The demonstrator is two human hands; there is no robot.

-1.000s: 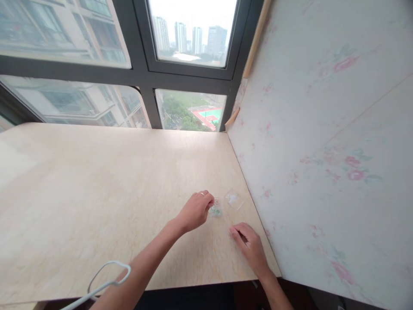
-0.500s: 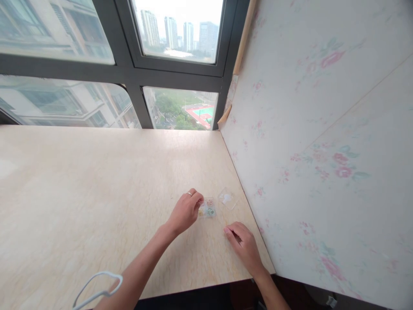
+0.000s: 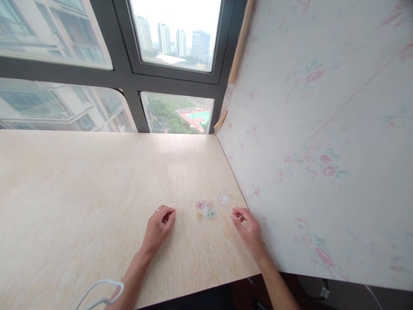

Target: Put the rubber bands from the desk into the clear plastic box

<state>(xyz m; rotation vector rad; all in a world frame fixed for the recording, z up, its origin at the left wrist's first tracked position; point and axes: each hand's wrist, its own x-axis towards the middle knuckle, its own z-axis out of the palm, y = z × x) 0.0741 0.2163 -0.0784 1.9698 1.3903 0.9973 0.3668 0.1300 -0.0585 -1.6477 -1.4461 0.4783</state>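
A small clear plastic box (image 3: 205, 210) lies on the table, split into compartments with small loops, perhaps bands, in pink, orange, yellow and green. To its left, apart from it, my left hand (image 3: 160, 224) rests low over the table with fingers curled together. What those fingers hold, if anything, is hidden. On the box's right is a clear lid (image 3: 225, 199) with a whitish patch on it. My right hand (image 3: 248, 226) pinches at the near right corner of this lid, thumb and forefinger together.
The pale marbled table (image 3: 80, 193) reaches back to a dark window frame (image 3: 174, 79). A flowered wall (image 3: 306, 150) borders it on the right. A white loop of cord (image 3: 106, 282) crosses by my left forearm.
My left hand has drawn back from the box to the left, uncovering its compartments. My right hand has moved forward to the lid's corner. The view has shifted slightly.
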